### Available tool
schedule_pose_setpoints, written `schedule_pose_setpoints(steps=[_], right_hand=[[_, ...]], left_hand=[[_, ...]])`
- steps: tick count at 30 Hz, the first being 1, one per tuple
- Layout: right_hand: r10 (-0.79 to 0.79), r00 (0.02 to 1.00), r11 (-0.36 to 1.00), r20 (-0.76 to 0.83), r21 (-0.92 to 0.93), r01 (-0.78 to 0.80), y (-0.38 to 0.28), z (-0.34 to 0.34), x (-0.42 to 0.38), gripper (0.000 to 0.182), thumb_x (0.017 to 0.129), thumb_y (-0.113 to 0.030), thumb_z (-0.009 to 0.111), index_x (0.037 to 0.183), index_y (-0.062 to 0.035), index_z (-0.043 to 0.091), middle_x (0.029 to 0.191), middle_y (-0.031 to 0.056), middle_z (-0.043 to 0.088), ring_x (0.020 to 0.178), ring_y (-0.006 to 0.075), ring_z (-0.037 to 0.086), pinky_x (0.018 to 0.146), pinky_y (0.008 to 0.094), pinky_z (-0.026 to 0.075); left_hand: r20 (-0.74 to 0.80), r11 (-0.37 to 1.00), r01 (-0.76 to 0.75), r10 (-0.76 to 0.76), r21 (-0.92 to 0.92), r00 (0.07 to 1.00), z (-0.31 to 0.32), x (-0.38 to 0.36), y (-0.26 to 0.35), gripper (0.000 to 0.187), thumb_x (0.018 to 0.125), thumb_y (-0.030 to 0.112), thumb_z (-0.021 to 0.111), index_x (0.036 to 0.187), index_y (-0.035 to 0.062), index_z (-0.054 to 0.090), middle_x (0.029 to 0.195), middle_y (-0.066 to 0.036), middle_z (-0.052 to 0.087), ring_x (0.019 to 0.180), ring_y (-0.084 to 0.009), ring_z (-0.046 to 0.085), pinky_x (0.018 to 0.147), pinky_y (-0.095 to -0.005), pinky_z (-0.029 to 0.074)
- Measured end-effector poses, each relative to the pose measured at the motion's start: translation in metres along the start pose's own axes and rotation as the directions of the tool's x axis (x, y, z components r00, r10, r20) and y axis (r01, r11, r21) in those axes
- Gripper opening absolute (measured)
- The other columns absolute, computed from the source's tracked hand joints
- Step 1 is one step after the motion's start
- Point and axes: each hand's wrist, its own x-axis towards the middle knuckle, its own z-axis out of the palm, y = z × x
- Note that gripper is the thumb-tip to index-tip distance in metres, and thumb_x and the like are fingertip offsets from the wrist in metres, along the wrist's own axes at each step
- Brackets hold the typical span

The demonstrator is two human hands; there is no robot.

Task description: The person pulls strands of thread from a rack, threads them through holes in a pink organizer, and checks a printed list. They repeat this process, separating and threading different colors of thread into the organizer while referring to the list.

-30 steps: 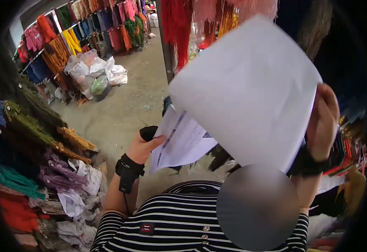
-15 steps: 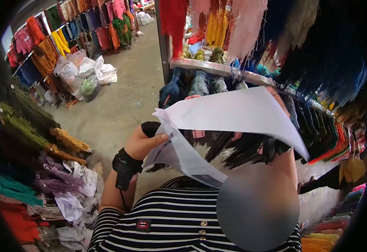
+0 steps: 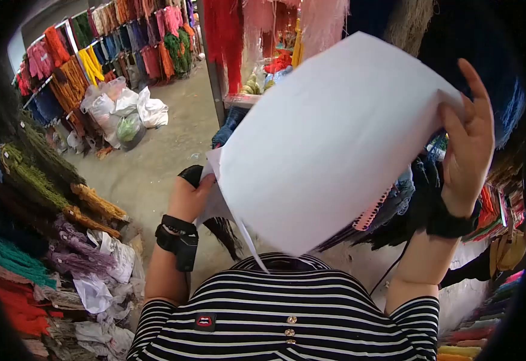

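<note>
A large white sheet of paper (image 3: 323,138) is spread between my hands, its blank side toward me. My left hand (image 3: 192,195) grips the left edge of a few sheets, thumb on top. Below it, part of another sheet (image 3: 215,207) hangs behind the big one. My right hand (image 3: 470,138) pinches the upper right corner of the large sheet between thumb and fingers, with the index finger raised. Dark straps circle both wrists. Whatever is on the far side of the paper is hidden.
Yarn hanks hang on a rack (image 3: 215,78) just ahead, including red yarn (image 3: 224,48). White plastic bags (image 3: 124,111) sit on the concrete floor (image 3: 172,150) at far left. Green yarn bundles (image 3: 34,177) and crumpled plastic (image 3: 94,295) lie close on my left.
My right hand has swung up and right, lifting the large sheet so it now faces me broadly. My left hand has shifted slightly left, still gripping the papers.
</note>
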Motion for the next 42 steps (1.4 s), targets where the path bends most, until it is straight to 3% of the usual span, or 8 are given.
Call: schedule_pose_setpoints(steps=[1,8,16,22,26,33,39,42], right_hand=[[0.072,0.997,0.997,0.017,-0.043,-0.071,0.008,-0.007,0.003,0.054,0.089,0.0,0.056,0.14,-0.0004,0.039,0.104,0.0129,0.068,0.092,0.0143,0.064,0.088,0.0264,0.047],[0.483,0.837,0.876,0.258,-0.153,-0.458,0.065,-0.046,0.007,0.041,0.083,0.004,0.056,0.124,0.0019,0.056,0.101,0.0086,0.067,0.094,0.0124,0.062,0.086,0.0247,0.047],[-0.225,0.974,0.974,-0.033,-0.046,0.224,0.048,-0.031,0.012,0.045,0.088,0.011,0.052,0.131,0.0007,0.049,0.122,0.0153,0.061,0.111,0.0183,0.059,0.094,0.0273,0.05],[-0.366,0.93,0.93,-0.039,0.025,0.367,0.03,-0.006,-0.011,0.045,0.086,0.009,0.056,0.129,-0.0001,0.051,0.115,0.0158,0.063,0.102,0.019,0.063,0.085,0.0312,0.053],[-0.574,0.69,0.8,0.44,0.123,0.587,-0.001,0.005,-0.033,0.032,0.077,0.0,0.064,0.109,-0.0012,0.065,0.097,0.0116,0.069,0.083,0.0148,0.065,0.062,0.0269,0.046],[-0.488,0.487,0.871,0.724,0.364,0.332,0.043,0.076,-0.109,0.029,0.076,-0.013,0.069,0.104,-0.0095,0.069,0.099,0.0028,0.069,0.088,0.0218,0.063,0.079,0.0308,0.043],[-0.136,0.758,0.938,0.638,0.329,-0.109,0.077,0.093,-0.151,0.025,0.074,-0.013,0.075,0.097,-0.0047,0.068,0.098,0.0104,0.068,0.095,0.0281,0.062,0.08,0.037,0.048],[0.297,0.802,0.901,0.519,0.126,-0.415,0.088,0.096,-0.165,0.039,0.078,-0.013,0.074,0.112,-0.0022,0.058,0.113,0.0137,0.061,0.102,0.0255,0.059,0.085,0.0349,0.049]], left_hand=[[-0.008,0.999,0.042,-0.042,0.025,0.999,-0.001,-0.004,0.003,0.02,0.082,0.016,0.065,0.082,-0.0031,0.062,0.07,-0.021,0.06,0.061,-0.0327,0.057,0.058,-0.0376,0.043],[0.194,0.991,0.051,-0.075,0.127,0.978,-0.012,-0.025,0.02,0.017,0.079,0.015,0.068,0.085,-0.0008,0.067,0.068,-0.015,0.062,0.059,-0.0238,0.056,0.058,-0.0338,0.044],[0.185,0.983,0.112,-0.138,0.146,0.973,-0.012,-0.033,0.045,0.019,0.079,0.016,0.068,0.083,-0.0024,0.065,0.066,-0.013,0.06,0.058,-0.0205,0.055,0.059,-0.0326,0.044],[0.094,0.943,0.216,-0.247,0.254,0.965,-0.014,-0.039,0.051,0.019,0.085,0.016,0.063,0.09,-0.0028,0.065,0.069,-0.013,0.061,0.061,-0.0208,0.053,0.062,-0.0332,0.044],[-0.057,0.973,0.227,-0.229,-0.039,0.972,0.001,-0.045,0.02,0.022,0.089,0.016,0.058,0.095,-0.0044,0.063,0.078,-0.012,0.065,0.067,-0.0217,0.058,0.065,-0.0343,0.045],[0.114,0.479,0.383,-0.499,-0.79,0.859,0.009,-0.048,0.018,0.024,0.094,0.014,0.054,0.111,-0.0009,0.061,0.098,-0.006,0.067,0.076,-0.0136,0.062,0.066,-0.0278,0.051],[0.008,0.61,0.194,-0.294,-0.768,0.956,0.026,-0.058,0.051,0.025,0.092,0.013,0.057,0.113,0.0015,0.062,0.098,-0.006,0.067,0.081,-0.0125,0.064,0.07,-0.0267,0.052],[0.092,0.375,0.26,-0.409,-0.89,0.908,0.026,-0.062,0.055,0.025,0.092,0.013,0.057,0.114,0.0015,0.061,0.099,-0.006,0.067,0.083,-0.0128,0.064,0.071,-0.027,0.052]])
